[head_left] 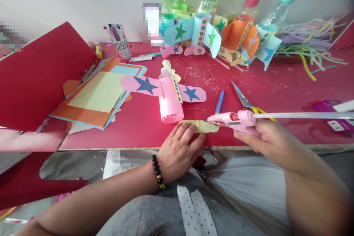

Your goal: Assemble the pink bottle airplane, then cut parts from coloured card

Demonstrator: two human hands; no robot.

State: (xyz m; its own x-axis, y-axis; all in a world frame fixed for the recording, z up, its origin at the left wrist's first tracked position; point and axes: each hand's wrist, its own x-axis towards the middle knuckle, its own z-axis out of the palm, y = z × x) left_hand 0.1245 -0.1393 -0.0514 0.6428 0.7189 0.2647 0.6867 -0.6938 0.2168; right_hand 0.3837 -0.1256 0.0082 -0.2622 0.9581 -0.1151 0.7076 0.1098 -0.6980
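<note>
My right hand (261, 134) is closed around the handle of a pink glue gun (235, 120), with a long clear glue stick out of its back. The gun's nozzle points left, over a rounded yellow paper piece (211, 127) near the table's front edge. My left hand (178, 147), with a beaded bracelet at the wrist, holds that paper down, its fingers bent over the left end. Just behind stands a pink-wrapped bottle plane (170, 99) with starred pink wings and a yellow paper propeller. A blue pen (219, 101) lies behind the gun.
Yellow-handled scissors (243, 97) lie behind my right hand. Stacked coloured paper (94, 94) is on the left, near a pen cup (122, 47). Several finished bottle planes (200, 33) line the back. Paper strips (306, 40) and a purple object (329, 114) lie right.
</note>
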